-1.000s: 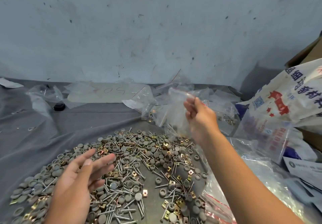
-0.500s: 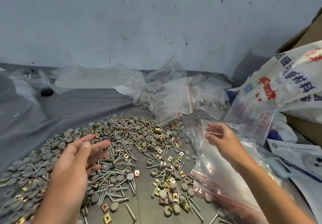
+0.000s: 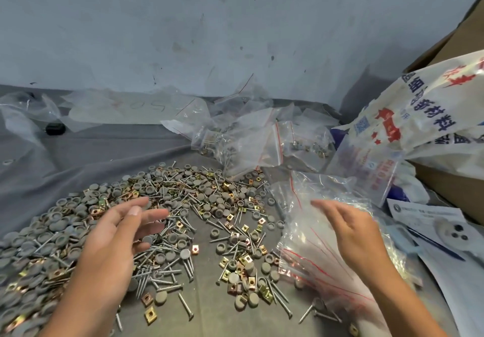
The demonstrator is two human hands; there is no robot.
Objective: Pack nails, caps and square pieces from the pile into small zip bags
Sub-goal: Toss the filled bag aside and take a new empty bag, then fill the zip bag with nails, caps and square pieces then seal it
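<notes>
A wide pile (image 3: 183, 205) of steel nails (image 3: 157, 279), grey round caps (image 3: 60, 229) and brass square pieces (image 3: 150, 315) covers the grey cloth in front of me. My left hand (image 3: 112, 242) hovers over the pile's left-centre, fingers spread, nothing in it. My right hand (image 3: 348, 229) is flat with fingers apart on a stack of empty red-striped zip bags (image 3: 309, 255) at the pile's right edge. Filled zip bags (image 3: 248, 142) lie heaped behind the pile.
A large printed white sack (image 3: 432, 106) and a cardboard box (image 3: 445, 187) fill the right side. Printed paper sheets (image 3: 432, 221) lie at the right. A small black object (image 3: 55, 129) and loose clear plastic (image 3: 125, 108) sit by the back wall.
My right hand came down from the filled bags at the back, where it held a bag up, onto the empty bag stack at the right. My left hand barely moved.
</notes>
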